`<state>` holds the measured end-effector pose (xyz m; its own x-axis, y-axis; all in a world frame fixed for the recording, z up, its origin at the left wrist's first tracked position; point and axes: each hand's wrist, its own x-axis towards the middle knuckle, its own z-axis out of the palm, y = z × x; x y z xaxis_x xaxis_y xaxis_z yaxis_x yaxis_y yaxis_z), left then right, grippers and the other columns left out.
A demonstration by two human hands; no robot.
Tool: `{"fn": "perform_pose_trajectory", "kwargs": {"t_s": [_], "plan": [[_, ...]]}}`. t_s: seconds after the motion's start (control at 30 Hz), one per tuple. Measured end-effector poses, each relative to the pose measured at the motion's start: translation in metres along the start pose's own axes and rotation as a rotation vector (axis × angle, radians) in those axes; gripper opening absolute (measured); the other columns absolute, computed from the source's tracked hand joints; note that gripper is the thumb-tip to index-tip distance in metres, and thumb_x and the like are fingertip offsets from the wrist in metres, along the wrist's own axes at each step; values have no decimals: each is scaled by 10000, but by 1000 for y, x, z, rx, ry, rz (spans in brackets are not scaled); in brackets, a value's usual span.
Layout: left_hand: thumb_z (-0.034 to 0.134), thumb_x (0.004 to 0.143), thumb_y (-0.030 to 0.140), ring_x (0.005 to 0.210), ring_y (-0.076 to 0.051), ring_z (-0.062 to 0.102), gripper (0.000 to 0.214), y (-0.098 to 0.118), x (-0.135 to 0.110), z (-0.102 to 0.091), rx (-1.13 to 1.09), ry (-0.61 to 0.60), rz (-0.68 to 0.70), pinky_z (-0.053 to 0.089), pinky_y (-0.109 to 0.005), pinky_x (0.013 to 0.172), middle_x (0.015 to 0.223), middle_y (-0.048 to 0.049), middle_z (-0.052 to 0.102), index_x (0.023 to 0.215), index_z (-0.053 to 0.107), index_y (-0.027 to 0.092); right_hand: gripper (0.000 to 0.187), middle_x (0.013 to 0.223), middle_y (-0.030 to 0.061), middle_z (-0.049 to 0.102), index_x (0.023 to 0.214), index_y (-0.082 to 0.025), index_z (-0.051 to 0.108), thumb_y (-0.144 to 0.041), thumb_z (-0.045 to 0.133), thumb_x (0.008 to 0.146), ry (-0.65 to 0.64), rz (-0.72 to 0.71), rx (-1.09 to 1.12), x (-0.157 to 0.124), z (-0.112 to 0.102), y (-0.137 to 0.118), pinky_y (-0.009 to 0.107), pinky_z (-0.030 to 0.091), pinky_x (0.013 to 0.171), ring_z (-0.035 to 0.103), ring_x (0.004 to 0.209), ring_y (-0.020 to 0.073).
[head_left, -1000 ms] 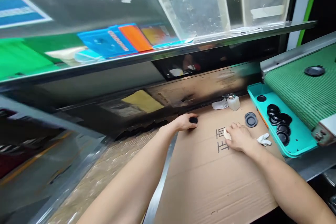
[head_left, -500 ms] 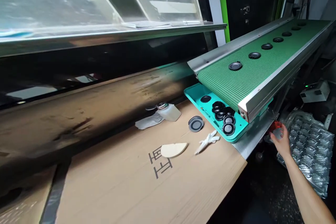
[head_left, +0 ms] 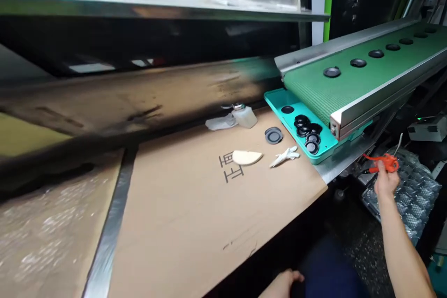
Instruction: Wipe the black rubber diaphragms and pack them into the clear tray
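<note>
My right hand (head_left: 384,182) is raised off the right end of the bench, closed on a small red-handled tool (head_left: 382,163). It hovers beside a stack of clear blister trays (head_left: 412,193) below the conveyor. My left hand (head_left: 282,284) rests low at the bottom edge, near my dark trouser leg; its fingers are mostly out of view. On the cardboard sheet (head_left: 195,214) lie a pale half-round pad (head_left: 247,157), a white glove scrap (head_left: 284,156) and a grey-black round cap (head_left: 273,136).
A green conveyor belt (head_left: 352,84) carries a row of black caps toward a teal tray (head_left: 279,99) holding several more. A small clear bottle (head_left: 245,116) and a white cloth stand at the back. Bubble wrap (head_left: 42,233) covers the left bench. A metal shelf runs overhead.
My right hand has lifted the red tool up from beside the blister trays. The view swung slightly left, and my left hand has come into view at the bottom.
</note>
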<state>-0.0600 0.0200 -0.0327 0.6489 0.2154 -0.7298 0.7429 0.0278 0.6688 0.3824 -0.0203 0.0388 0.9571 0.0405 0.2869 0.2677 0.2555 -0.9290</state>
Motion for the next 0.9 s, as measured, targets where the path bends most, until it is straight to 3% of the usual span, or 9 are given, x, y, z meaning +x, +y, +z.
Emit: {"fn": "perform_pose_trajectory", "kwargs": {"t_s": [0.07, 0.13, 0.2, 0.27, 0.33, 0.4, 0.57, 0.7, 0.9], "plan": [[911, 565, 282, 1019, -347, 698, 661, -6, 3, 0, -32, 41, -32, 552, -453, 897, 1057, -60, 732, 1189, 694, 294, 505, 1157, 92, 696, 1104, -160, 658, -417, 839, 708, -157, -74, -48, -7, -20, -46, 401, 612, 819, 705, 793, 175], [907, 552, 319, 1136, -341, 659, 667, -11, 5, -4, -128, 131, -6, 528, -422, 968, 1150, -71, 725, 1185, 706, 265, 479, 1194, 90, 685, 1123, -200, 653, -351, 853, 715, -397, -138, -135, -27, -41, -91, 399, 626, 786, 721, 932, 235], [902, 609, 416, 1193, -318, 635, 669, -19, 10, -9, -446, 191, 83, 551, -379, 934, 1274, -112, 684, 1220, 695, 238, 403, 1247, 108, 676, 1103, -220, 683, -320, 840, 745, -887, -99, -352, -60, -59, -122, 420, 605, 892, 684, 1106, 284], [877, 669, 487, 1053, -284, 695, 671, -30, 18, -11, -918, 284, 106, 595, -346, 790, 1238, -162, 690, 1231, 666, 187, 351, 1175, 92, 715, 1166, -251, 685, -362, 759, 841, -1328, -84, -559, -104, -73, -134, 377, 598, 883, 707, 1046, 260], [806, 756, 548, 908, -249, 729, 614, -43, 28, -10, -1315, 391, 60, 599, -308, 697, 1158, -193, 708, 1190, 650, 143, 212, 987, 57, 743, 1090, -259, 678, -406, 615, 951, -1626, -42, -695, -153, -81, -132, 322, 580, 771, 724, 853, 217], [724, 834, 576, 846, -237, 739, 566, -53, 37, -8, -1558, 461, -11, 598, -290, 663, 1096, -200, 719, 1170, 634, 129, 278, 772, 28, 699, 880, -248, 631, -420, 464, 1020, -1864, -6, -909, -197, -80, -122, 303, 509, 658, 674, 661, 194], [688, 872, 565, 891, -265, 743, 542, -69, 45, -7, -1695, 492, -22, 621, -325, 710, 1041, -192, 723, 1188, 632, 128, 310, 723, 33, 663, 792, -241, 544, -414, 418, 1017, -2035, -190, -1194, -254, -48, -106, 300, 388, 643, 657, 692, 226], [679, 879, 570, 848, -254, 740, 536, -78, 47, -10, -1739, 520, 5, 626, -322, 672, 976, -171, 709, 1165, 629, 119, 287, 693, 19, 664, 817, -241, 554, -420, 431, 1004, -2094, -208, -1231, -263, -24, -102, 295, 326, 610, 656, 653, 224], [814, 793, 470, 838, -252, 720, 515, -82, 54, -12, -1793, 571, 101, 656, -424, 729, 926, -123, 687, 1118, 637, 113, 305, 733, 48, 701, 823, -227, 586, -416, 424, 1000, -2115, -295, -1343, -270, -18, -102, 308, 278, 612, 688, 693, 242]]}}
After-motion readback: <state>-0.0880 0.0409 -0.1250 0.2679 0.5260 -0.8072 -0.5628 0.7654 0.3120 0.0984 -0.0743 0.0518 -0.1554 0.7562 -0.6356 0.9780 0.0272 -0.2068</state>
